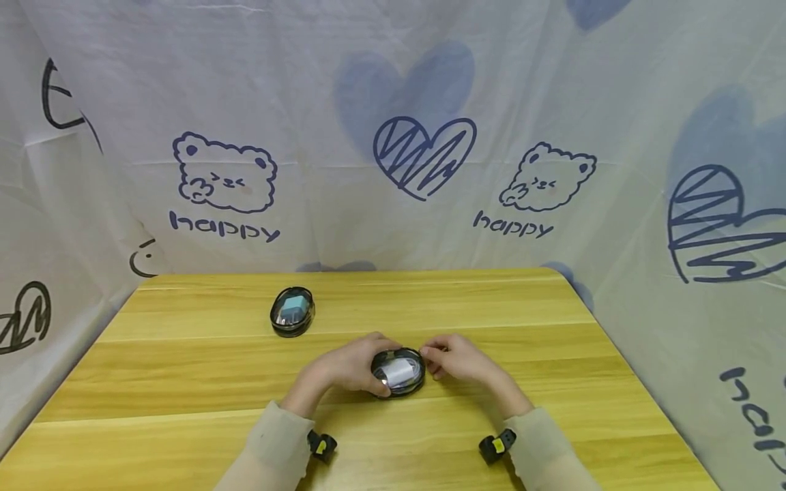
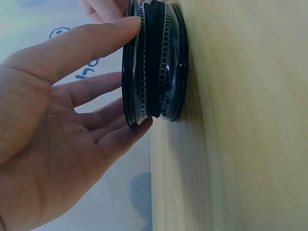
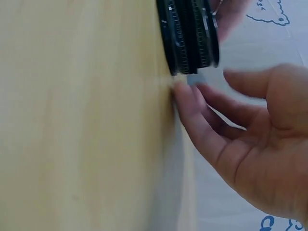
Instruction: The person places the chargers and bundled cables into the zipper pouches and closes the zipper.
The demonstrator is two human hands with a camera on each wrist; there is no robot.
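Note:
A clear oval zip case with black trim lies on the table near the middle in the head view, its zip [image 2: 153, 62] running round the side. Inside it is a white object [image 1: 399, 372]. My left hand [image 1: 355, 365] grips the case from the left, thumb on the near side and fingers round the far side. At the case's right end is my right hand [image 1: 457, 358], its fingers bent. In the right wrist view the fingertips [image 3: 182, 91] sit close below the end of the case, the thumb apart from them. Whether they touch the case, I cannot tell.
A second oval clear case [image 1: 293, 331] with a light blue object [image 1: 295, 305] inside stands farther back on the left. The wooden table [image 1: 184, 375] ends at a white cloth [image 1: 319, 204] printed with bears and hearts. Each wrist wears a small black camera.

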